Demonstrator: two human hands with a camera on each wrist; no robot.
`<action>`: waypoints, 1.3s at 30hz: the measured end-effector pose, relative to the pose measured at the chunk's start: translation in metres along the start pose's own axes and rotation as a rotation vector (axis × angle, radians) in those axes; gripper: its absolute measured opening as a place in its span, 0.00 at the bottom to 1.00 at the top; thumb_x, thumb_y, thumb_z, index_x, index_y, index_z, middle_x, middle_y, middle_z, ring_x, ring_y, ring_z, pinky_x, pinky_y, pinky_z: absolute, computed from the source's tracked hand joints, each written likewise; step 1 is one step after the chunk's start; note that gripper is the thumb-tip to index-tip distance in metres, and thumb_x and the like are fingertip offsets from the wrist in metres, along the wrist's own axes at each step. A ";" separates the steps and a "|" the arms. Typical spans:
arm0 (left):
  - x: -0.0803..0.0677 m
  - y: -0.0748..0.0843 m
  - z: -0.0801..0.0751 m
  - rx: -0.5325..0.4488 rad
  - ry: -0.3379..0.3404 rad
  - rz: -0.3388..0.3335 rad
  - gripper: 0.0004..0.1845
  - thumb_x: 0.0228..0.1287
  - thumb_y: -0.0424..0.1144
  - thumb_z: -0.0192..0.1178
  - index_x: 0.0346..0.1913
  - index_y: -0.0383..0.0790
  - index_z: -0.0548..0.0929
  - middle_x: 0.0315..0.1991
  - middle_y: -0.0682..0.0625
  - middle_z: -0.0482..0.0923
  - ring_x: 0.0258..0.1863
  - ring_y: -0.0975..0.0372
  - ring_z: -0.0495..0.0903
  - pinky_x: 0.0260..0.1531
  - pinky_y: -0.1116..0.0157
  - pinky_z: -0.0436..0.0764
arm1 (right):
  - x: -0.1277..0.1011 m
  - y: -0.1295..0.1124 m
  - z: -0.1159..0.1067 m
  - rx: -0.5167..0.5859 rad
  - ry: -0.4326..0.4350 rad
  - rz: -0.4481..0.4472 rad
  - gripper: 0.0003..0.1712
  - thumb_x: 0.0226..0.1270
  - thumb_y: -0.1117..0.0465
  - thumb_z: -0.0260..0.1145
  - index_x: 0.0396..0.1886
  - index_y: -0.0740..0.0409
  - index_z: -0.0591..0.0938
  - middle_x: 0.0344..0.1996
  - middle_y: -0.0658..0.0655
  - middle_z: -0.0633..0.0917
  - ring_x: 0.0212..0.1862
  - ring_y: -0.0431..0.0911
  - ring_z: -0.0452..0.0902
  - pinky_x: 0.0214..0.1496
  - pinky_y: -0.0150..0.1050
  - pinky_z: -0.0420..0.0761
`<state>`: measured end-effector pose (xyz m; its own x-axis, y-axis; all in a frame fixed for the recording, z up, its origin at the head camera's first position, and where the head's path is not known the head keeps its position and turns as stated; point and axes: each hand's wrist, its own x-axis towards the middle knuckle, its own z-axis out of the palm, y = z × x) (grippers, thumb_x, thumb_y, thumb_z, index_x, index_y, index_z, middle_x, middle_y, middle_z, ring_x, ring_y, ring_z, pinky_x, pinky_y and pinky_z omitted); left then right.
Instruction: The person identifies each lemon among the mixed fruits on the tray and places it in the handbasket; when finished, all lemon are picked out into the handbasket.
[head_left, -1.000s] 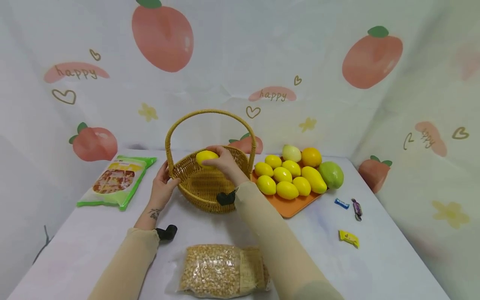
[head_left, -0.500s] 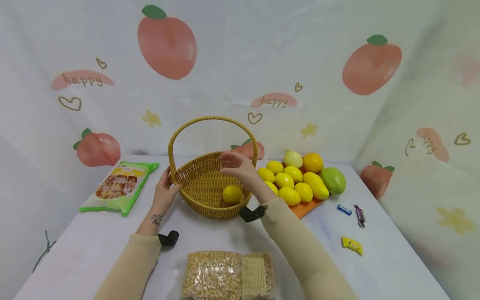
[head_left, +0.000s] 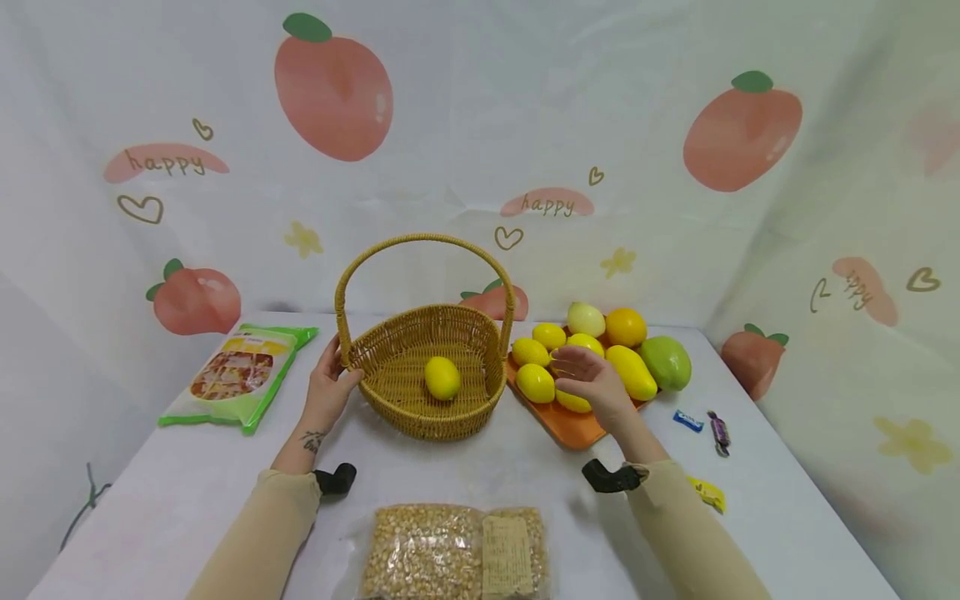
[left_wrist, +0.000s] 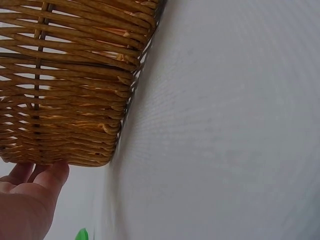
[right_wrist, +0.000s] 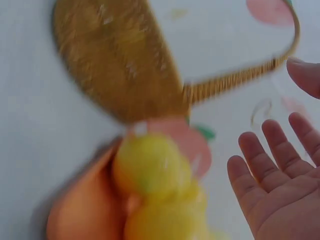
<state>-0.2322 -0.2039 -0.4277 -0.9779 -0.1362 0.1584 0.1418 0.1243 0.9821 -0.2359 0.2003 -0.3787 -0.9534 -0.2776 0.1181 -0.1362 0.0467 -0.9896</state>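
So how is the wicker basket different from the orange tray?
The wicker basket has high walls and an arched handle; the orange tray is low, with no handle visible. The basket is woven and brown, the tray smooth-looking. The basket holds one lemon, the tray many fruits. Both rest on the white table.

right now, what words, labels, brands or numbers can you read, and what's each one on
"happy": left pink patch on the backdrop
"happy": middle pink patch
"ppy", start unclear: right pink patch
Too small to read: pale label on the clear bag; print on the green-edged bag; any print on the blue wrapper, purple wrapper and yellow wrapper
Forearm marking: cannot tell if lettering
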 end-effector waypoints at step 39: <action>0.003 -0.006 -0.001 0.006 0.006 0.006 0.40 0.60 0.25 0.48 0.74 0.43 0.44 0.68 0.34 0.56 0.66 0.47 0.59 0.41 0.86 0.69 | -0.002 0.050 -0.029 -0.511 0.005 0.317 0.34 0.50 0.59 0.72 0.60 0.55 0.73 0.61 0.63 0.69 0.57 0.56 0.62 0.63 0.58 0.61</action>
<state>-0.2356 -0.2055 -0.4328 -0.9760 -0.1417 0.1652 0.1469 0.1313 0.9804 -0.2486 0.2309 -0.4262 -0.9698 -0.1705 -0.1746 0.0438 0.5822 -0.8118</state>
